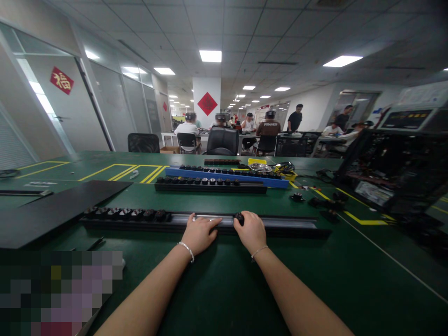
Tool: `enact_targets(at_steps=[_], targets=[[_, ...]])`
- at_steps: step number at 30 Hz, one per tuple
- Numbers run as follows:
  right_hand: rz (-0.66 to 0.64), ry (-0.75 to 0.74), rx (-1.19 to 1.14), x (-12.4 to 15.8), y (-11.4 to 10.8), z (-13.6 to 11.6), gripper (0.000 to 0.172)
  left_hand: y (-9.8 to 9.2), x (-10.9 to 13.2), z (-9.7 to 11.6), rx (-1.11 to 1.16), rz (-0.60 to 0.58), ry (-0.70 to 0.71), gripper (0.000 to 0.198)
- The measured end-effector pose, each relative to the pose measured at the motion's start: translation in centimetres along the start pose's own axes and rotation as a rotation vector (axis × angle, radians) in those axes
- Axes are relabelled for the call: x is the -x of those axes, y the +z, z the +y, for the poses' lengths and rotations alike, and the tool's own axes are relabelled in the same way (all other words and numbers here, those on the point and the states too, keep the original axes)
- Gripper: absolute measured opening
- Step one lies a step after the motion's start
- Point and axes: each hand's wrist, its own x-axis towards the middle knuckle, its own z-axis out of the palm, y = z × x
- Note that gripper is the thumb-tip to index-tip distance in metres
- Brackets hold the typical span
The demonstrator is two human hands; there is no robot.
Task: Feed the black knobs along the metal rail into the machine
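A long black rail (287, 224) with a pale inner channel lies across the green table in front of me. Several small black parts (136, 213) sit in a row along its left part. My left hand (200, 234) rests palm down on the rail's middle, fingers stretched out and spread, holding nothing that I can see. Just to the right, my right hand (252, 229) pinches a small round black part (239, 218) between thumb and fingers at the rail. Its underside and its contact with the channel are hidden.
Behind lie a second black rail (252, 187) and a blue rail (280, 182), both bearing black parts. Loose black parts (329, 203) and an open electronics cabinet (374, 168) stand at right. A dark flat panel (59, 210) lies at left. People sit at desks farther back.
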Motion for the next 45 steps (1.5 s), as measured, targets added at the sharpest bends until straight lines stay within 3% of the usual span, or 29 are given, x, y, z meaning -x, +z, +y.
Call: enact_targets(at_steps=[29, 39, 45], targets=[[0.046, 0.013, -0.009, -0.3, 0.1, 1.3, 0.021, 0.3, 0.1, -0.2, 0.009, 0.004, -0.017, 0.040], [0.036, 0.009, -0.007, 0.2, -0.5, 1.9, 0.025, 0.8, -0.2, -0.6, -0.017, 0.164, -0.036, 0.046], [0.101, 0.005, 0.008, 0.2, -0.2, 2.3, 0.025, 1.4, -0.2, -0.7, -0.060, 0.124, -0.028, 0.051]])
